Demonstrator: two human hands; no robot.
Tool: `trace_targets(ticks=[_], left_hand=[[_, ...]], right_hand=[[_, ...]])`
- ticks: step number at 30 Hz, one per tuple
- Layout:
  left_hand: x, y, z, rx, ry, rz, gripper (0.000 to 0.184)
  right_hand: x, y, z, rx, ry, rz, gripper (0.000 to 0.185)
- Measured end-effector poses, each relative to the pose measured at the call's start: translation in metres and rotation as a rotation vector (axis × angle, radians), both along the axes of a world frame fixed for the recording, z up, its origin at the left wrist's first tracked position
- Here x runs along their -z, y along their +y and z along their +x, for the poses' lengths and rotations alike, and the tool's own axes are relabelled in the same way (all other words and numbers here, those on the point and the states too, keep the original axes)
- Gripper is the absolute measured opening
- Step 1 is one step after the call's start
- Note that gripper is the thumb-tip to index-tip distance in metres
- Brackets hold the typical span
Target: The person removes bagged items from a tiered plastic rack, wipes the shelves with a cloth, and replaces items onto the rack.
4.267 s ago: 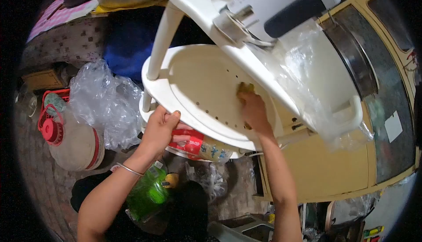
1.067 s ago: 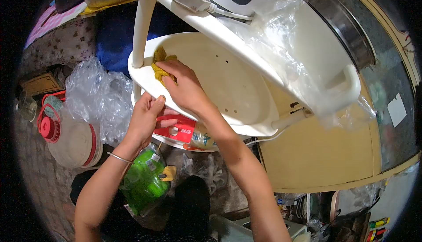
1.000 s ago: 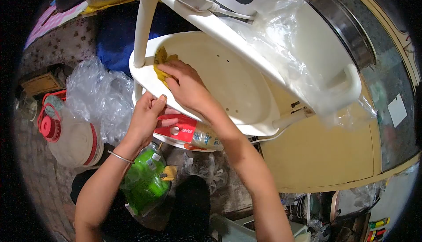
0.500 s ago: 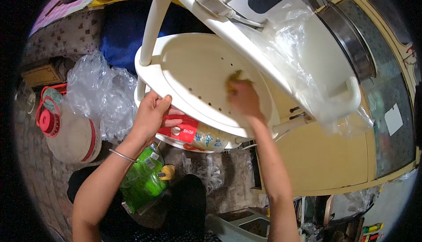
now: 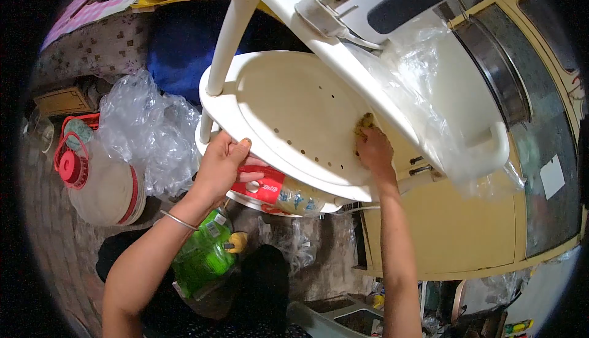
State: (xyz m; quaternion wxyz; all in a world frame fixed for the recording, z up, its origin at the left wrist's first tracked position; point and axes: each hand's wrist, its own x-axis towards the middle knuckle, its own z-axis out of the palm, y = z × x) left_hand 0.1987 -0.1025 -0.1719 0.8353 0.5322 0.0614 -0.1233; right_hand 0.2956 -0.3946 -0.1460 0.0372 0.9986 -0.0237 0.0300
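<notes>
My left hand (image 5: pixel 224 163) grips the near rim of a white oval shelf (image 5: pixel 276 101), thumb on top and fingers below. Bunched under my right hand (image 5: pixel 375 154) is a yellow-brown cloth (image 5: pixel 364 123), pressed on the right end of the shelf's inner surface. Small holes dot the shelf. Beneath the rim, beside my left fingers, lies a clear packet with a red label (image 5: pixel 270 189). Above slants the white upper tier (image 5: pixel 368 92), bearing a plug (image 5: pixel 322 15), a white appliance with a dark panel (image 5: pixel 408 3) and clear plastic (image 5: pixel 423 86).
At left stand a jug with a red cap (image 5: pixel 104 190) and a heap of clear plastic bags (image 5: pixel 147 135). A green packet (image 5: pixel 205 255) lies near my knees. On the right are a cream cabinet (image 5: pixel 448 233) and a round metal pan (image 5: pixel 497 71).
My right hand has moved with the cloth from the shelf's left end to its right end. My left hand still grips the rim. The shelf appears slightly farther right in view.
</notes>
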Motion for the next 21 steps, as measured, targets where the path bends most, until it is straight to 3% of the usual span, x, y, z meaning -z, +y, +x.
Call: trace_targets(ticks=[1, 4, 6, 13, 15, 20, 21], left_hand=[[0.0, 0.0, 0.001, 0.0, -0.002, -0.01, 0.023], [0.002, -0.002, 0.0, 0.006, -0.004, -0.021, 0.023], [0.003, -0.001, 0.0, -0.009, -0.011, -0.015, 0.024], [0.01, -0.002, 0.002, 0.005, -0.015, -0.064, 0.023], [0.008, -0.001, 0.001, 0.002, -0.011, -0.054, 0.023], [0.007, -0.002, 0.001, 0.017, -0.003, -0.045, 0.023], [0.007, -0.002, 0.0, 0.012, -0.007, -0.049, 0.023]], right_hand=[[0.006, -0.007, 0.004, -0.162, -0.21, -0.038, 0.029], [0.016, 0.004, 0.023, -0.273, -0.412, -0.128, 0.032], [0.004, 0.032, 0.052, -0.105, -0.141, 0.102, 0.031], [0.009, 0.095, 0.113, -0.332, -0.288, 0.061, 0.028], [0.005, 0.114, 0.11, -0.345, -0.157, 0.252, 0.029], [0.006, 0.169, 0.063, -0.909, -0.183, 0.348, 0.032], [0.002, 0.177, 0.045, -0.922, -0.242, 0.253, 0.032]])
